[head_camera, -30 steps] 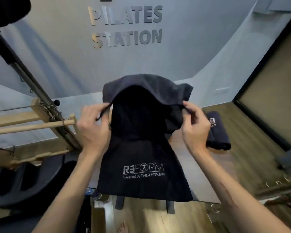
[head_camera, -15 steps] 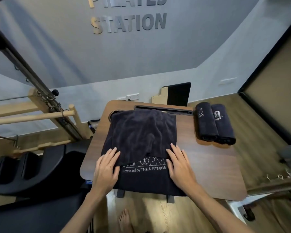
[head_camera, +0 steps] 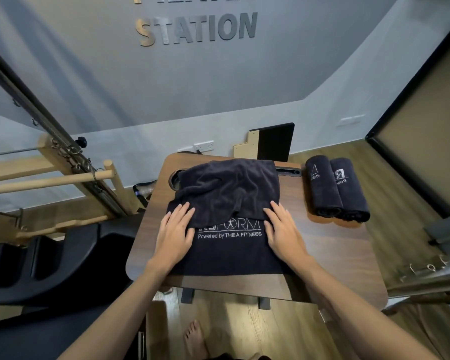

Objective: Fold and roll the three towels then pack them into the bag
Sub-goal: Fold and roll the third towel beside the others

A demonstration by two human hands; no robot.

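Item: dark charcoal terry-cloth towel (head_camera: pixel 226 203) with white embroidered lettering, lying on the walnut-brown wooden surface (head_camera: pixel 322 255), its far half folded loosely back over the near half and still rumpled; the near edge lies at the front rim of the surface.

Handling, as judged: light, soft and limp; holds no shape of its own, creases readily, grips the wood rather than sliding. Not fragile. Best taken at the corners or along a folded edge, pinched through both layers; flat palms serve for smoothing.

Hands: left hand (head_camera: pixel 176 229) and right hand (head_camera: pixel 283 229) lie flat on the towel, one on each side of the lettering, fingers straight and slightly spread, pressing and gripping nothing.

Companion pieces: two rolled dark charcoal towels (head_camera: pixel 335 189), touching side by side at the right edge of the surface, well apart from the hands.

Bag: not identifiable in view.
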